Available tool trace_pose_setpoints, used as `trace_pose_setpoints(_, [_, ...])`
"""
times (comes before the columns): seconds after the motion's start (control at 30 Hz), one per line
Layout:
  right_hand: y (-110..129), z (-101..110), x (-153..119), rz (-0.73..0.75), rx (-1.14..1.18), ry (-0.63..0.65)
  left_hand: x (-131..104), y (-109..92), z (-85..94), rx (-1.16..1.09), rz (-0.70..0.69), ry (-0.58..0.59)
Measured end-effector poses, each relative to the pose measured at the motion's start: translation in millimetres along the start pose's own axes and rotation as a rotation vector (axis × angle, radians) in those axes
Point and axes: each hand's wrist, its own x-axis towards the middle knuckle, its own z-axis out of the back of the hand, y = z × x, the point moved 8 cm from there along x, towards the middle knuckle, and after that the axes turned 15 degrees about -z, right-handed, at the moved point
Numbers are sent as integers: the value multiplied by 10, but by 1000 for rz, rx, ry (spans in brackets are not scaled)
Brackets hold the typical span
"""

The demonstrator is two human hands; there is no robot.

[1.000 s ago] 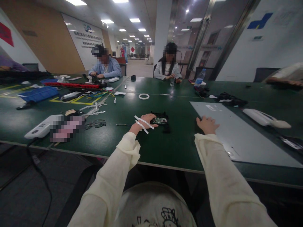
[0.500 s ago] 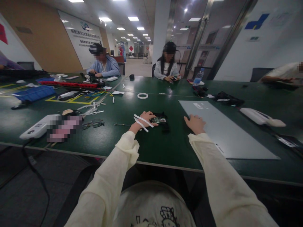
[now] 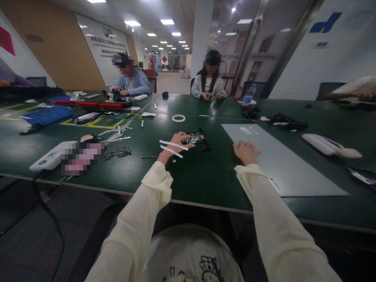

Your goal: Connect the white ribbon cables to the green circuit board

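My left hand (image 3: 176, 144) is closed around the near left end of a small device with an exposed circuit board and black frame parts (image 3: 197, 138), tilted just above or on the green table. Strips of white tape (image 3: 172, 151) cross the back of that hand and wrist. My right hand (image 3: 246, 152) rests with its fingers spread over the left edge of a flat grey board (image 3: 282, 164), holding nothing. Left of my left wrist lies a thin screwdriver-like rod (image 3: 149, 157), partly hidden by the wrist.
A roll of white tape (image 3: 178, 118) lies farther back. To the left are eyeglasses (image 3: 118, 153), a white power bank-like box (image 3: 54, 156), tape scraps (image 3: 119, 133) and a blue tray (image 3: 47, 115). A water bottle (image 3: 249, 94) stands far right. Two people sit opposite.
My left hand has shifted slightly up and turned the circuit-board device, which now slants. My right hand has moved a little right, fingers still spread. The view has shifted slightly.
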Motion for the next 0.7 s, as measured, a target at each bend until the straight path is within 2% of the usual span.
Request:
trace_pose_setpoints(0.13, [7, -50, -2, 28, -5, 51, 12, 108, 69, 10, 27, -93])
trace_pose_setpoints(0.33, [119, 2, -113, 67, -39, 120, 4, 192, 152, -3, 52, -187])
trace_pose_setpoints(0.5, [324, 41, -328, 205, -69, 174, -29, 170, 268, 30, 93, -252])
trace_pose_setpoints(0.7, [558, 108, -644, 381, -74, 189, -54, 243, 381, 61, 161, -321])
